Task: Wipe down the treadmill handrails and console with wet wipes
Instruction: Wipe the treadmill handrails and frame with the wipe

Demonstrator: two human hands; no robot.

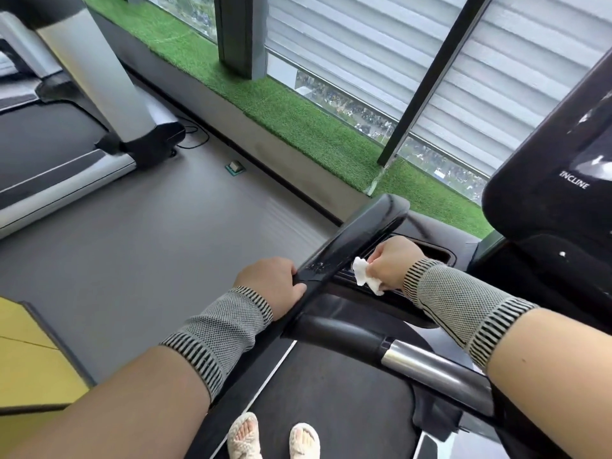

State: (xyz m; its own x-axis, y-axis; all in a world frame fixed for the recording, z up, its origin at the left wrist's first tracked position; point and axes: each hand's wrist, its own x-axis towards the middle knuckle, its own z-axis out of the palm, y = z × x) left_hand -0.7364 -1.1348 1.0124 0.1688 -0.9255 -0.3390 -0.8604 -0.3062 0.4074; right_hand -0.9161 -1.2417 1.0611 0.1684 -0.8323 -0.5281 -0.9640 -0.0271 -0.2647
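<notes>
Black plastic everywhere on this treadmill, so smears will show. Our console rises at far right, and the left handrail runs from near us up toward the window. Our left hand is wrapped round that rail, steadying it. Our right hand pinches the crumpled wipe just right of the rail. We'd open the wipe flatter and drag long overlapping strokes along the rail.
</notes>
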